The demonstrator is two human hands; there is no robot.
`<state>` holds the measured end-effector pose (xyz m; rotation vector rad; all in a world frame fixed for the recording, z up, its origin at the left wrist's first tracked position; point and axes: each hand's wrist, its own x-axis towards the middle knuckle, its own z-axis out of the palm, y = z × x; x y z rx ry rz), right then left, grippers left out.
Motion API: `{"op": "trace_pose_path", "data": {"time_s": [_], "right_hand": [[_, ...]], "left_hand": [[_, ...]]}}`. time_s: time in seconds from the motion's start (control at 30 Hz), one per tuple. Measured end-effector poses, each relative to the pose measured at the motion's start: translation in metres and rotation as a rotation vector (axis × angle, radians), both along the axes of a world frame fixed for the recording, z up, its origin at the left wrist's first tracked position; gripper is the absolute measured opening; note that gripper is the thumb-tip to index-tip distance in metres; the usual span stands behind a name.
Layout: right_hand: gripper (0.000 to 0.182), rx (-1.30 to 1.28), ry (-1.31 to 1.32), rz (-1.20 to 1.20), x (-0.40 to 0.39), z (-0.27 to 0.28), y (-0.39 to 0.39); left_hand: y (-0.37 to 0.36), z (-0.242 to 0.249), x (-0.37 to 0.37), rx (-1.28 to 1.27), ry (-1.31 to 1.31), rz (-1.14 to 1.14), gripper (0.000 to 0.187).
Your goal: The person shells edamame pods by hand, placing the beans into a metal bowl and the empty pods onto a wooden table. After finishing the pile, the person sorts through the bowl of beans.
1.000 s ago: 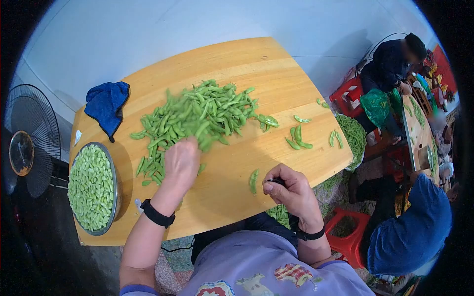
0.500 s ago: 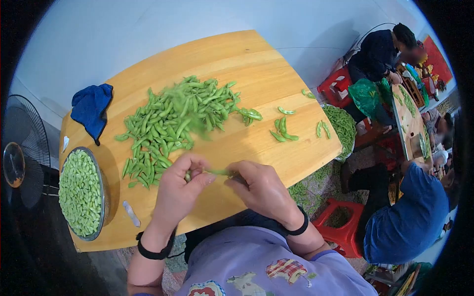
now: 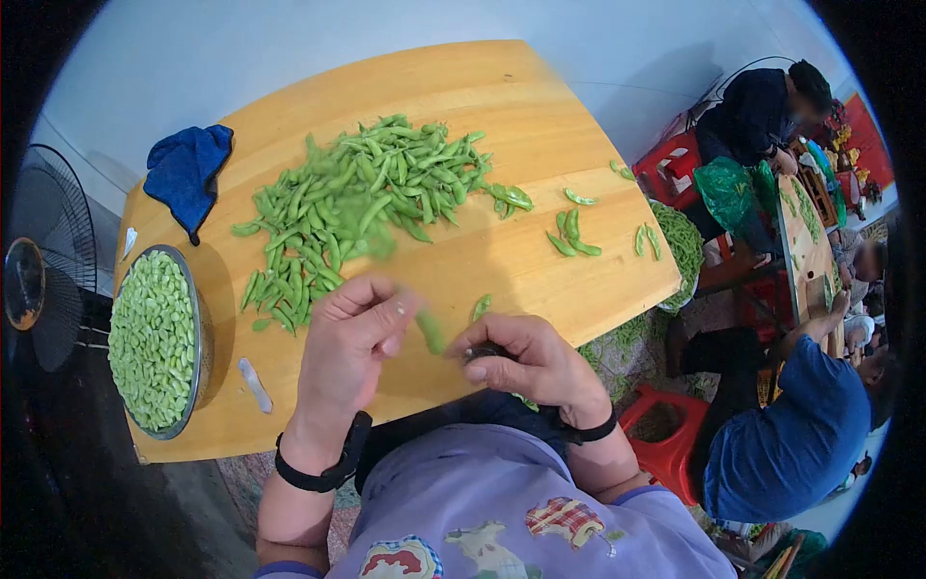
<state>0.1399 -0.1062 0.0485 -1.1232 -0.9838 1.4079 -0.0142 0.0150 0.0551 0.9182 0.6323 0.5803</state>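
My left hand [image 3: 357, 333] is closed in a pinch above the near part of the table, by the upper end of a green bean pod [image 3: 430, 331]. The pod is blurred and hangs between my hands. My right hand [image 3: 531, 365] is curled round a small dark tool [image 3: 484, 353], whose tip points at the pod; its exact kind is hidden by the fingers. Just behind the right hand is another green pod [image 3: 481, 307]. A heap of unshelled bean pods [image 3: 371, 179] lies beyond both hands. At the left stands a metal bowl [image 3: 203, 338] full of shelled green beans [image 3: 149, 343].
A blue cloth [image 3: 188, 179] and a pale strip [image 3: 255, 386] lie on the wooden table [image 3: 463, 87]. Loose pods [image 3: 571, 234] are at its right. A fan [image 3: 43, 251] stands left. Red stools [image 3: 661, 434] and two seated people [image 3: 791, 434] are to the right.
The view has shifted slightly. My hands have moved a little apart, and the pod between them now hangs steeply rather than lying across. A pod now shows behind my right hand.
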Motion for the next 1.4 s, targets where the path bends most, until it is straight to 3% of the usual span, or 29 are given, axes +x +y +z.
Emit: {"op": "trace_pose_path", "data": {"time_s": [0.07, 0.17, 0.33, 0.6, 0.93, 1.13, 1.2, 1.23, 1.3, 1.33, 1.4], "right_hand": [[0.017, 0.080, -0.456, 0.010, 0.004, 0.003, -0.004], [0.019, 0.164, -0.314, -0.133, 0.004, -0.002, 0.000], [0.019, 0.132, -0.283, -0.006, 0.002, -0.007, -0.001], [0.016, 0.294, -0.452, -0.060, 0.003, -0.009, 0.000], [0.015, 0.248, -0.504, -0.073, 0.004, 0.002, -0.004], [0.014, 0.286, -0.365, -0.043, 0.007, -0.003, -0.006], [0.013, 0.207, -0.106, 0.020, 0.009, -0.008, -0.007], [0.013, 0.202, -0.108, 0.009, 0.011, -0.010, -0.008], [0.012, 0.078, 0.170, 0.172, 0.017, -0.014, -0.009], [0.012, 0.077, 0.167, 0.165, 0.017, -0.016, -0.011], [0.011, -0.085, 0.498, 0.210, 0.013, -0.018, -0.013]], "left_hand": [[0.002, 0.001, -0.003, 0.053, 0.020, -0.026, 0.009], [-0.004, -0.005, 0.000, 0.082, 0.036, -0.087, 0.007], [-0.011, -0.004, 0.006, 0.093, 0.028, -0.087, 0.004], [-0.017, 0.002, 0.011, 0.168, 0.103, -0.080, 0.007], [-0.019, 0.003, 0.013, 0.247, 0.090, -0.110, 0.008], [-0.018, -0.002, 0.011, 0.095, -0.040, -0.191, 0.005], [-0.018, -0.004, 0.010, 0.085, -0.064, -0.220, 0.005], [-0.018, -0.007, 0.010, 0.044, -0.124, -0.273, 0.005], [-0.019, -0.013, 0.014, 0.003, -0.190, -0.332, 0.006], [-0.020, -0.018, 0.016, 0.020, -0.293, -0.372, 0.008], [-0.017, -0.019, 0.015, 0.040, -0.397, -0.412, 0.010]]}}
